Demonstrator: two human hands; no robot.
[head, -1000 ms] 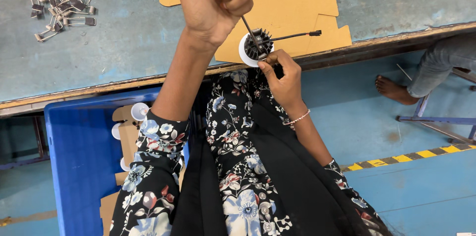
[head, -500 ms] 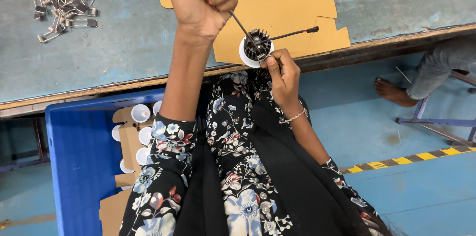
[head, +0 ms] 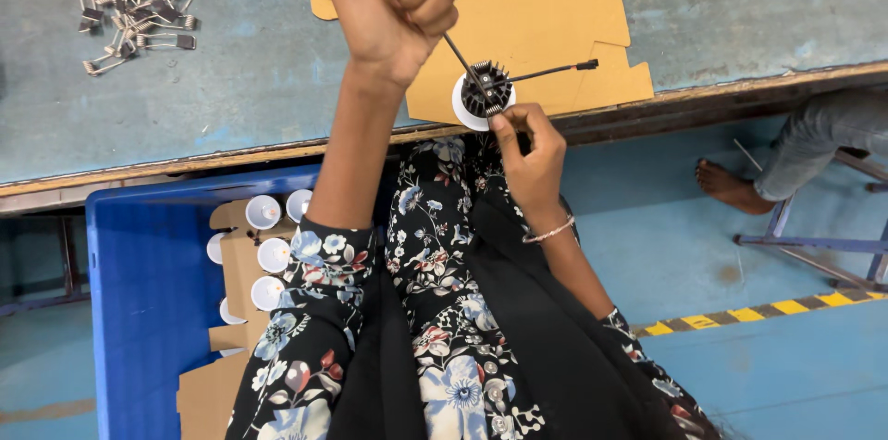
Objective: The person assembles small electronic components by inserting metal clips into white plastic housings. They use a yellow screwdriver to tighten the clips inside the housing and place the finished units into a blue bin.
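My left hand (head: pixel 388 5) is closed around the yellow handle of a screwdriver (head: pixel 460 53). Its thin shaft slants down into a small round white lamp body with a black finned centre (head: pixel 483 93). That lamp body sits at the table's front edge on a sheet of cardboard (head: pixel 546 14). My right hand (head: pixel 529 153), with a bracelet at the wrist, pinches its near rim from below. A thin black cable (head: pixel 555 70) runs from the lamp body to the right across the cardboard.
A pile of small metal spring clips (head: pixel 129 5) lies at the table's far left. Below the table edge on my left stands a blue crate (head: pixel 139 292) with white lamp cups (head: pixel 264 213) in cardboard. Another person's bare foot (head: pixel 731 185) rests on the floor to the right.
My left hand has shifted slightly on the screwdriver handle. The lamp body and my right hand stay in the same place.
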